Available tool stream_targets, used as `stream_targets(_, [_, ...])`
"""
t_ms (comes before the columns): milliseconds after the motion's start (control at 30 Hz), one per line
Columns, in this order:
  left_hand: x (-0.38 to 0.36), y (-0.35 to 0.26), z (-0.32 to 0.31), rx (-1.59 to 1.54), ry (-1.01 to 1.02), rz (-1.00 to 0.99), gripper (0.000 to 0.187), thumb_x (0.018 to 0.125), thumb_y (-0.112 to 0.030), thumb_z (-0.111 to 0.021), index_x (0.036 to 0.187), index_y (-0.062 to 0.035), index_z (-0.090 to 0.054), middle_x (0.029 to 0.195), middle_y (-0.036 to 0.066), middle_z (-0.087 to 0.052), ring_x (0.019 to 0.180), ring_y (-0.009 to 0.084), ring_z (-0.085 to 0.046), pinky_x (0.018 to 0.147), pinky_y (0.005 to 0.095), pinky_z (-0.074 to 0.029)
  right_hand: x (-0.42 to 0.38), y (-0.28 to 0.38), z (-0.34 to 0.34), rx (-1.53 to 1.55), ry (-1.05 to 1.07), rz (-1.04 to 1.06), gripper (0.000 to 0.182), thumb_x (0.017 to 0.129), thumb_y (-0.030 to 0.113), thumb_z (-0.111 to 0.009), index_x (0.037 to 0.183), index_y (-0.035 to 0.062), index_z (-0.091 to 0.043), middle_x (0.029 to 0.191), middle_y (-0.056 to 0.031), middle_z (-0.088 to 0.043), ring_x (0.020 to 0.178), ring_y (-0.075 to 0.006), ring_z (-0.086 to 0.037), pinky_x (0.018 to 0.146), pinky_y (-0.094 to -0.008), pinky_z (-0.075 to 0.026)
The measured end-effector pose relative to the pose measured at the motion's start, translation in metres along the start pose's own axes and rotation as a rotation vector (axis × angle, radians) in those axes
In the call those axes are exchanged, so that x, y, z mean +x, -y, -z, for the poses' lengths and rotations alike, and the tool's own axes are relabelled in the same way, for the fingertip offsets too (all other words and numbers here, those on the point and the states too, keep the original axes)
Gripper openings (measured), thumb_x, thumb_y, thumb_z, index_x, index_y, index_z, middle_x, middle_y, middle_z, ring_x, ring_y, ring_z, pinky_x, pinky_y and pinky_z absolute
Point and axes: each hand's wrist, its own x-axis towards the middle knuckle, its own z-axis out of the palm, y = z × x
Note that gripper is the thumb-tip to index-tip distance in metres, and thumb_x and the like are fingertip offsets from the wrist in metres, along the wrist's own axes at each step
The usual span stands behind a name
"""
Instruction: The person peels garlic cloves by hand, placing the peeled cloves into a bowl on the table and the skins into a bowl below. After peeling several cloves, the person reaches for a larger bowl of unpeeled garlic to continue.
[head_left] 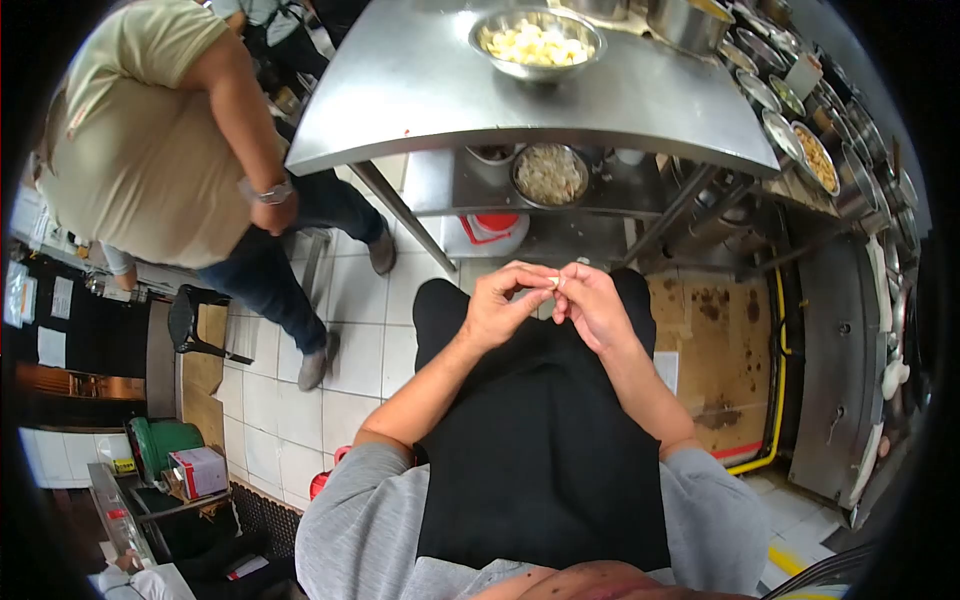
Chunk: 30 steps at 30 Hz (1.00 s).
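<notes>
Head view: left hand (503,305) and right hand (597,307) meet, thumbs and index fingers pinching small pale piece (554,283); other fingers loosely curled. Both above black apron (545,460), apart from front edge of steel table (400,90). Back from that edge: metal bowl (537,73) of pale pieces (535,45). Lower shelf (450,185): translucent scraps (549,172) in second bowl (517,186). Other person (150,140) beside table's left edge.

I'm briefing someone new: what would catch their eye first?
Probably the steel bowl of pale pieces on the metal table ahead. Then the left hand and right hand meeting near the knees, a tiny pale piece between their fingers. At left, a person in a pale shirt also stands out.
</notes>
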Motion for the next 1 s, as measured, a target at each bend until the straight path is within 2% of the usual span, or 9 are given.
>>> stream_targets(200, [0.001,-0.022,-0.009,0.178,-0.012,-0.054,0.015,0.086,0.004,-0.067,0.101,0.0001,-0.064,0.115,0.015,-0.066,0.108,0.0197,-0.062,0.095,0.0329,-0.048,-0.009,0.01,-0.013,-0.206,0.006,0.235,0.008,0.095,0.007,-0.058,0.089,0.0017,-0.06,0.079,-0.0024,-0.063,0.063,-0.0063,-0.054,0.058,-0.0212,-0.046])
stream_targets(333, [-0.004,-0.049,-0.02,0.329,-0.017,-0.062,0.029,0.09,-0.002,-0.064,0.119,0.0023,-0.06,0.113,0.012,-0.066,0.104,0.018,-0.065,0.094,0.0319,-0.052,-0.016,0.019,-0.019,-0.343,0.017,0.33,0.007,0.094,0.004,-0.056,0.088,0.0024,-0.06,0.084,-0.0025,-0.063,0.065,-0.0056,-0.054,0.058,-0.0206,-0.046])
stream_targets(433, [-0.005,-0.052,-0.027,0.294,-0.083,-0.055,0.027,0.091,-0.002,-0.062,0.118,0.0024,-0.06,0.106,0.008,-0.067,0.099,0.0145,-0.065,0.089,0.0292,-0.053,-0.018,0.022,-0.025,-0.432,0.021,0.376,0.006,0.092,0.004,-0.058,0.087,0.0019,-0.06,0.083,-0.0019,-0.062,0.065,-0.0052,-0.054,0.058,-0.0208,-0.046])
stream_targets(500, [-0.003,-0.053,-0.027,0.081,-0.078,0.036,0.026,0.092,-0.002,-0.061,0.118,0.0021,-0.061,0.101,0.005,-0.067,0.092,0.0115,-0.064,0.083,0.0268,-0.053,-0.017,0.027,-0.029,-0.505,-0.004,0.403,0.006,0.092,0.004,-0.06,0.086,0.0015,-0.061,0.082,-0.0016,-0.062,0.065,-0.0052,-0.055,0.059,-0.0213,-0.046])
stream_targets(600, [0.002,-0.054,-0.024,-0.043,-0.074,0.108,0.023,0.092,-0.004,-0.061,0.114,0.0019,-0.06,0.1,0.005,-0.067,0.089,0.0107,-0.062,0.081,0.0267,-0.053,-0.016,0.03,-0.035,-0.688,-0.062,0.588,0.006,0.088,0.002,-0.062,0.083,-0.0018,-0.06,0.082,-0.003,-0.059,0.068,-0.0074,-0.057,0.062,-0.0229,-0.048])
stream_targets(667, [0.004,-0.051,-0.025,-0.112,-0.084,0.132,0.018,0.092,-0.005,-0.062,0.109,0.0012,-0.061,0.101,0.006,-0.066,0.091,0.0112,-0.062,0.082,0.0274,-0.053,-0.016,0.03,-0.034,-0.69,-0.037,0.602,0.007,0.09,0.002,-0.06,0.084,-0.001,-0.059,0.081,-0.0013,-0.058,0.068,-0.0058,-0.056,0.061,-0.0218,-0.048])
stream_targets(700, [0.005,-0.048,-0.024,-0.1,-0.103,0.127,0.016,0.092,-0.008,-0.063,0.105,0.0009,-0.061,0.096,0.005,-0.066,0.085,0.0109,-0.063,0.08,0.0276,-0.054,-0.015,0.03,-0.033,-0.692,0.006,0.617,0.008,0.092,0.003,-0.059,0.084,-0.0002,-0.058,0.081,0.0003,-0.057,0.068,-0.0042,-0.055,0.061,-0.0207,-0.047])
stream_targets(800, [0.01,-0.037,-0.018,-0.391,-0.155,0.25,0.015,0.091,-0.006,-0.064,0.103,0.0012,-0.062,0.092,0.008,-0.067,0.078,0.0149,-0.065,0.076,0.0285,-0.055,-0.012,0.026,-0.027,-0.616,0.004,0.535,0.006,0.091,0.003,-0.06,0.086,0.0007,-0.059,0.078,0.0003,-0.058,0.068,-0.0049,-0.056,0.061,-0.0213,-0.047])
stream_targets(1000, [0.021,-0.023,-0.013,-0.483,-0.225,0.321,0.022,0.091,-0.005,-0.065,0.111,0.0028,-0.061,0.098,0.012,-0.068,0.081,0.017,-0.067,0.076,0.0275,-0.057,-0.001,0.024,-0.009,-0.58,-0.07,0.381,0.008,0.093,0.008,-0.059,0.087,0.0025,-0.059,0.072,0.0031,-0.056,0.061,-0.0021,-0.051,0.054,-0.0194,-0.044])
